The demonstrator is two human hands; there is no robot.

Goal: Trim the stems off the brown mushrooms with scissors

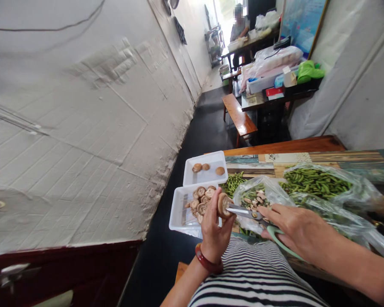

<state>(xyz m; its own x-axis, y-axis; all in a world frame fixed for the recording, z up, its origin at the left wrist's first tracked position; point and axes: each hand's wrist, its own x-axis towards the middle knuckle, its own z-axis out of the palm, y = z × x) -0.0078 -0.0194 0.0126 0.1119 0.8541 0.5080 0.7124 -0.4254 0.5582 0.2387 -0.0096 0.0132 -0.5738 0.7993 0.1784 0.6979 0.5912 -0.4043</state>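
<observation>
The left hand (216, 226) held one mushroom (223, 205) in front of the striped shirt (252, 273), with the fingers closed around the cap and the stem side turned toward the right hand (294, 226). The fingers of the right hand were wrapped around the green handles of a pair of scissors (248, 212). The blades pointed left and their tips lay at the underside of the mushroom; the gap between the blades could not be told. A reddish-brown bangle (208, 259) encircled the left wrist.

Two white trays were positioned at the left end of the worktop (348, 157), one beyond the other. The far tray (192, 175) contained three mushrooms, set apart from the main group. The near tray (178, 209) contained a cluster of mushrooms (201, 200), many with the gill side up, and was partly covered by the left hand.

An open clear bag (277, 187), just beyond the scissors, contained pale cut pieces (259, 198). Loose green pods (233, 183) lay between this bag and the trays. A larger pile of pods (316, 181) rested in a plastic bag (365, 192) on the right.

Farther back, a wooden bench (240, 115) stood on the dark floor (208, 128). Another person (239, 30) was at a rear table.
</observation>
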